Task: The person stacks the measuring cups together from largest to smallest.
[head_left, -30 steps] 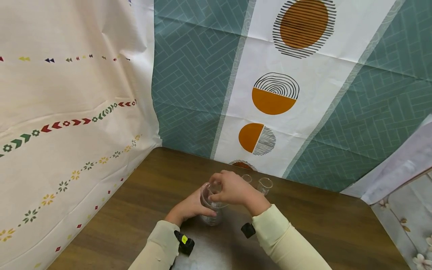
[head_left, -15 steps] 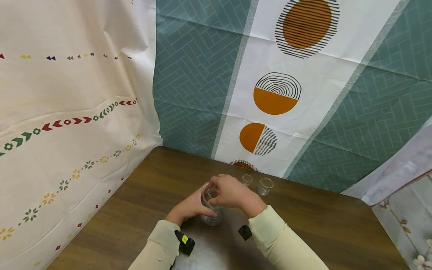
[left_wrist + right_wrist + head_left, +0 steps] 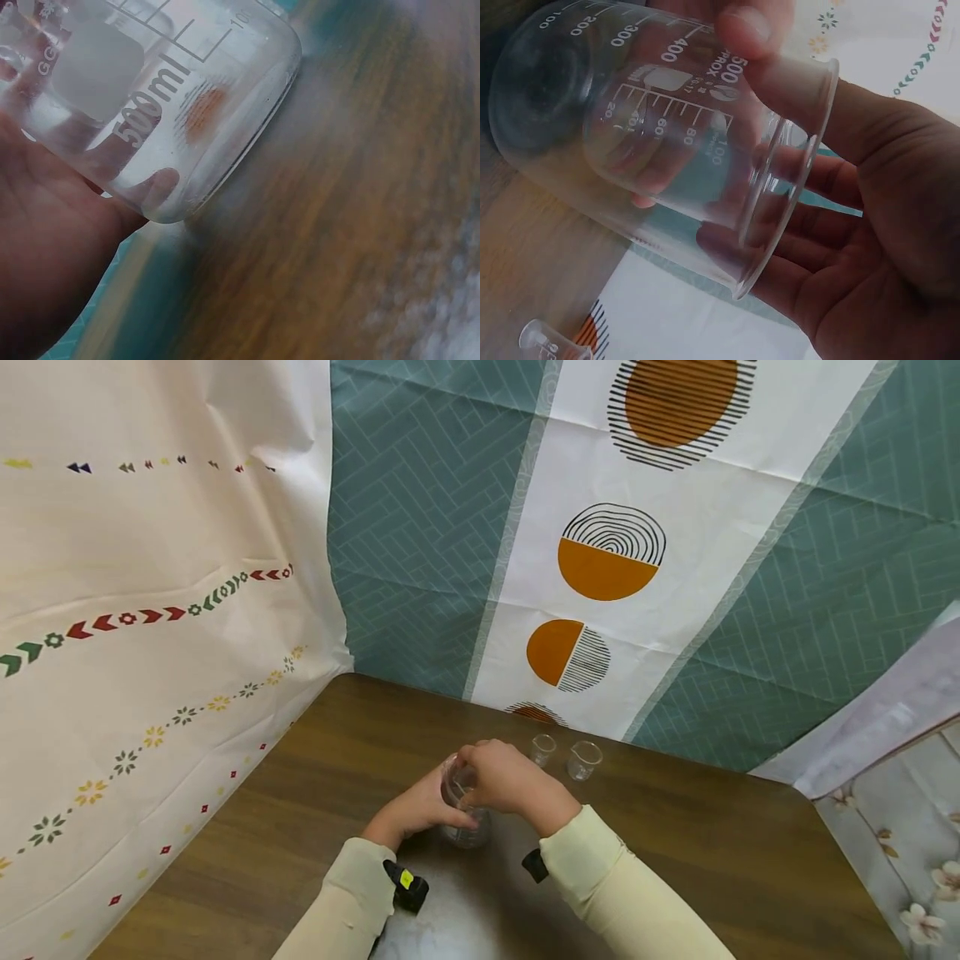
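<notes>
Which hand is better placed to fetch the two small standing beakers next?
Probably the right hand: it is nearer the small beakers, while the left hand grips the large beaker. It would first have to release the inner beaker.

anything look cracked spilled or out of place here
Nothing stands out; no spill or crack shows. A smaller clear glass beaker is inside the large clear glass beaker, but the right hand holds it, so that seems deliberate. A narrow clear glass beaker and a wider one stand upright on the brown wooden table.
</notes>
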Demonstrator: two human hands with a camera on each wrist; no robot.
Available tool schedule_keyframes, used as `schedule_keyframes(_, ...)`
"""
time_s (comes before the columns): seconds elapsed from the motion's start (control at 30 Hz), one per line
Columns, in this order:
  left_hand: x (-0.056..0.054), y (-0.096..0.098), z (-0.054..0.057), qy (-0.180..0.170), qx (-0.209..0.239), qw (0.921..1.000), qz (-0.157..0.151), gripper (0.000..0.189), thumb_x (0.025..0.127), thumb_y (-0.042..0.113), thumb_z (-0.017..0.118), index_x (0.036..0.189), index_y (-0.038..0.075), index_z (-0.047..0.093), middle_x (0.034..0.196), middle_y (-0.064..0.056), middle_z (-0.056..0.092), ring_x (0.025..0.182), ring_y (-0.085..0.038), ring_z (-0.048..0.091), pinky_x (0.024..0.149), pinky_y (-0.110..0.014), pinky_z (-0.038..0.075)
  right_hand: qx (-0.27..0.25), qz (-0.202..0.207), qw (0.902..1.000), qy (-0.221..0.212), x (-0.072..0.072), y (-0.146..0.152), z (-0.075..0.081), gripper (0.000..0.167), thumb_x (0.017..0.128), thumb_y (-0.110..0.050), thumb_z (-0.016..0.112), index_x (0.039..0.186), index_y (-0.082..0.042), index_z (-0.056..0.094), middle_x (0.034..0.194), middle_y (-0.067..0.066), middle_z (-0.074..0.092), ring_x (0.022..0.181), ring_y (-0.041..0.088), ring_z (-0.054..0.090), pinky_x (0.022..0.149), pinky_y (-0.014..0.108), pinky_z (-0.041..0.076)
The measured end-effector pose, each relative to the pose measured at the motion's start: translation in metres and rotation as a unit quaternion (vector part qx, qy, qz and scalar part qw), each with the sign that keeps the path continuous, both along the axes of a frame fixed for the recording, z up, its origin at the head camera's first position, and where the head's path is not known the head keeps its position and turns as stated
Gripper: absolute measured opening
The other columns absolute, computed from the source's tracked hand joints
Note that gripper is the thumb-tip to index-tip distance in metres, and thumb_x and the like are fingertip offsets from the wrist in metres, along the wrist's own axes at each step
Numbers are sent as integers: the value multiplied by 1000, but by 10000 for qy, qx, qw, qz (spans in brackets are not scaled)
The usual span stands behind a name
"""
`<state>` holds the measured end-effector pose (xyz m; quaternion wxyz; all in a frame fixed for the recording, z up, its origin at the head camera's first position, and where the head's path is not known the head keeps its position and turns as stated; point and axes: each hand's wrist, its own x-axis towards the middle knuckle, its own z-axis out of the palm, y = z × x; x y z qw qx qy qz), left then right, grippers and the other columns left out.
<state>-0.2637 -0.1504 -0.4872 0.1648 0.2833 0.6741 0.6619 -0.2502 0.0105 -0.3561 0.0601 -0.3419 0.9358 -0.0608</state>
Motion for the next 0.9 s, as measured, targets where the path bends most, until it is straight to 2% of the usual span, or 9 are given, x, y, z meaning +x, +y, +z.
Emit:
schedule_keyframes(0.2, -2, 0, -2, 38, 37, 10000, -70, 97, 76, 11, 82, 151, 27, 21, 151, -4, 36, 132, -24, 43, 96, -31, 50, -12, -107, 9998, -156, 2, -1, -1, 43, 77, -25, 82, 115, -13, 65, 98, -3, 67, 84, 11, 57, 73, 25, 52)
schedule_keyframes(0.6, -3, -1, 3, 148, -101, 9998, 58, 93, 75, 16, 83, 148, 28, 26, 148, -1, 40, 130, -22, 42, 101, -33, 46, 164, 144, 9997, 76, -1, -1, 0, 41, 79, -25, 81, 115, -13, 67, 97, -2, 68, 79, 10, 57, 70, 23, 52)
schedule_keyframes(0.77, -4, -1, 4, 214, 28, 9998, -57, 94, 76, 11, 82, 149, 25, 25, 149, -2, 39, 132, -24, 42, 103, -29, 44, 59, 180, 9998, 0, -3, 1, -3, 33, 81, -21, 79, 111, -14, 69, 94, -5, 69, 77, 7, 58, 72, 22, 52)
schedule_keyframes(0.9, -1, -2, 3, 182, 35, 9998, -29, 97, 76, 11, 82, 151, 22, 22, 149, -4, 39, 131, -23, 43, 102, -24, 43, 85, 257, 9996, -25, -2, 0, -6, 32, 81, -22, 79, 110, -14, 70, 95, -6, 69, 77, 6, 57, 73, 21, 52)
